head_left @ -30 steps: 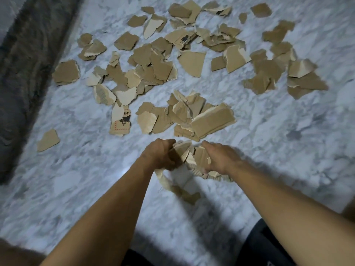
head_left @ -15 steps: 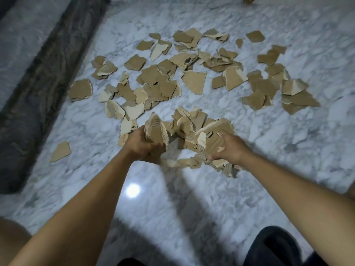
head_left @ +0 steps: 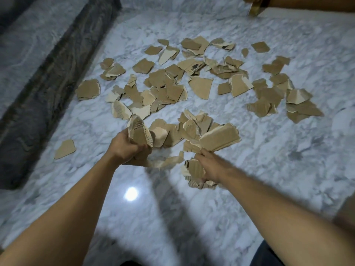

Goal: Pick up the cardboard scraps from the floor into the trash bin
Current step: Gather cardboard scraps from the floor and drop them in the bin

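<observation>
Two bunches of cardboard scraps (head_left: 139,135) are still gripped by the left hand (head_left: 126,148) and right hand (head_left: 211,167), now held apart.

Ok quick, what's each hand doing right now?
Left hand: gripping a bunch of torn brown cardboard scraps.
Right hand: gripping a second bunch of torn brown cardboard scraps.

Cardboard scraps (head_left: 192,87) lie on the floor (head_left: 269,160), beyond both hands (head_left: 169,158)

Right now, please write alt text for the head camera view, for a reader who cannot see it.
A person's left hand and right hand each grip a bunch of torn cardboard scraps over a white marble floor. Many more scraps lie scattered beyond them.
</observation>
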